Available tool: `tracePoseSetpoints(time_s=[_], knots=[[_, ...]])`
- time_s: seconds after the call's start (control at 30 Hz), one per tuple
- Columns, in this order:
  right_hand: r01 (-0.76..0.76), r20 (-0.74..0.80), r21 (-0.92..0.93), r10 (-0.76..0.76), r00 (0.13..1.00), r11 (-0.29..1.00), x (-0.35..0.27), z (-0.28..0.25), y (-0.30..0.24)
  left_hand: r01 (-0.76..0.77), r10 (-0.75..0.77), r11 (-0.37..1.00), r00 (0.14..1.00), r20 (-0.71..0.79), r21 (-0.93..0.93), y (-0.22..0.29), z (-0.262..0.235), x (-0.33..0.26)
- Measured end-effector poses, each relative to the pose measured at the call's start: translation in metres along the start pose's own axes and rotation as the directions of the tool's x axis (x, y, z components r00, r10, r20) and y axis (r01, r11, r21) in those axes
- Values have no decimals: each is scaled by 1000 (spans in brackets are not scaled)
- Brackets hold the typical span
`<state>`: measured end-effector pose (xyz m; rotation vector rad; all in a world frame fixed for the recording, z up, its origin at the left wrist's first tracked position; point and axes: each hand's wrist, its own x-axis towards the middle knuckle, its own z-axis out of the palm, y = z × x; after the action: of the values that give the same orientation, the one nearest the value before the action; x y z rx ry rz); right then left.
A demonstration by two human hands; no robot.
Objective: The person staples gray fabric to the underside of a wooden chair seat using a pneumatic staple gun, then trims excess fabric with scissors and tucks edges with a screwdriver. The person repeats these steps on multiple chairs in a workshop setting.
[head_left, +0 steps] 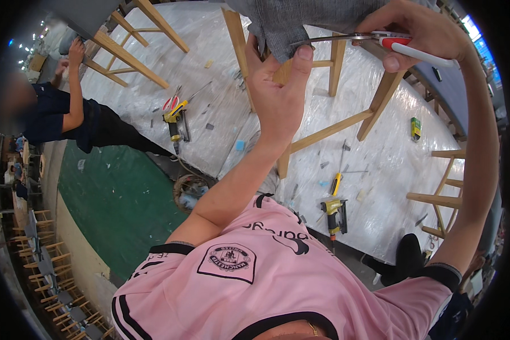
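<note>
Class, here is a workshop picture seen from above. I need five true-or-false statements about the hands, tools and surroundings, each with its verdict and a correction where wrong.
1. The right hand holds red-and-white-handled scissors. True.
2. The left hand grips a green box. False: it holds grey fabric.
3. Two yellow-and-black nail guns lie on the plastic-covered work surface. True.
4. The floor area at the left is bright red. False: it is green.
5. A co-worker in dark clothing is at the left. True.
</note>
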<state>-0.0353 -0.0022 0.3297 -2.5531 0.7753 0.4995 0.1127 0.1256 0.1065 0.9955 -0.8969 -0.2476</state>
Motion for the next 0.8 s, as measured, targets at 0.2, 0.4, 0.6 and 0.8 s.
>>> tracePoseSetpoints(time_s=[0.2, 0.4, 0.6, 0.8], knots=[[175, -16, -86, -177, 984, 981, 11, -2, 17, 17, -18, 999, 1000, 8, 27, 0, -4, 1], [192, -247, -209, -242, 938, 959, 24, 19, 57, -5, 4, 999, 1000, 20, 41, 1, -4, -1], [323, -118, -24, -323, 939, 946, 25, 23, 42, -26, 26, 999, 999, 19, 35, -6, -5, -5], [374, -106, 54, -367, 924, 926, 31, 27, 33, -11, 10, 999, 999, 36, 50, -7, -6, -9]])
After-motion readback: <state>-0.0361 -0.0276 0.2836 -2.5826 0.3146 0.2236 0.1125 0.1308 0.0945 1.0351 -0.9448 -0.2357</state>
